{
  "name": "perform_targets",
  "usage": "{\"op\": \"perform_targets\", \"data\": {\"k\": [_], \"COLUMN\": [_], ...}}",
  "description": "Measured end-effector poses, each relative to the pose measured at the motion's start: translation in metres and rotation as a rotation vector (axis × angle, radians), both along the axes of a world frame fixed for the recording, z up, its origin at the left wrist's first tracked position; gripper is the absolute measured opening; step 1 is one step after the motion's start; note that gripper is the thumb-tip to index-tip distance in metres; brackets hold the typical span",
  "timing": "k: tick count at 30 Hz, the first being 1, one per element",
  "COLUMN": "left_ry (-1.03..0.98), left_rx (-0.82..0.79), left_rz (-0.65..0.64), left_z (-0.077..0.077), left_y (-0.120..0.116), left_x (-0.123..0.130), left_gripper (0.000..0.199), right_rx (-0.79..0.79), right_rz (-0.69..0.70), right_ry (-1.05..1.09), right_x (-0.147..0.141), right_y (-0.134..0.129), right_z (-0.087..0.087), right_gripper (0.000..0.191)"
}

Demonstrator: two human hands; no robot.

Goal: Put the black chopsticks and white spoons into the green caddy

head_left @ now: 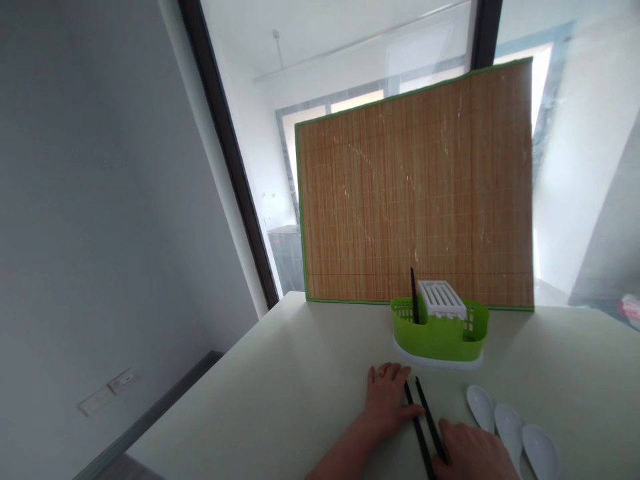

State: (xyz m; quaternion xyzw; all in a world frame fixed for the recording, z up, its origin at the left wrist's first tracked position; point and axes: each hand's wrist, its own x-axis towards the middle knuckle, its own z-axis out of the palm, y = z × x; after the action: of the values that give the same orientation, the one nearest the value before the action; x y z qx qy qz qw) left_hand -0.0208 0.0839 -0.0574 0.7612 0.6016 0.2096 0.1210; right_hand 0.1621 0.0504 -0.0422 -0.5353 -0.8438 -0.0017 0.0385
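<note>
Two black chopsticks (429, 415) lie on the white table in front of me. My left hand (389, 400) rests beside them with its fingers spread, the fingertips and thumb touching the left chopstick. At the bottom edge, my right hand (470, 452) is closed around the lower part of the right chopstick; its fingers are partly hidden. Beyond my hands stands a green utensil holder (435, 339) with a white slotted top and a white base. One black chopstick (414, 297) stands upright in its left compartment. Three white spoons (509, 427) lie to the right, partly behind my right hand.
A bamboo mat (415, 193) with green edging stands upright at the table's back edge, before a glass partition. The white table (280, 380) extends to both sides. A grey wall (125, 200) is at the left.
</note>
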Motion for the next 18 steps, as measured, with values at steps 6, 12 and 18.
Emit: {"op": "perform_targets", "data": {"k": [6, 12, 18], "left_ry": [-0.008, -0.004, 0.005], "left_rx": [0.011, 0.006, 0.026], "left_rz": [-0.007, -0.018, -0.022], "left_z": [-0.002, -0.001, -0.001], "left_y": [0.000, 0.000, -0.002], "left_x": [-0.002, -0.002, -0.002], "left_gripper": [0.069, 0.069, 0.059], "right_rx": [0.029, 0.048, 0.068], "right_rz": [-0.052, -0.071, -0.077], "right_ry": [0.036, 0.039, 0.036], "right_x": [-0.005, -0.009, -0.011], "right_y": [0.005, 0.009, 0.010], "right_z": [-0.002, -0.006, -0.005], "right_gripper": [0.019, 0.018, 0.017]}}
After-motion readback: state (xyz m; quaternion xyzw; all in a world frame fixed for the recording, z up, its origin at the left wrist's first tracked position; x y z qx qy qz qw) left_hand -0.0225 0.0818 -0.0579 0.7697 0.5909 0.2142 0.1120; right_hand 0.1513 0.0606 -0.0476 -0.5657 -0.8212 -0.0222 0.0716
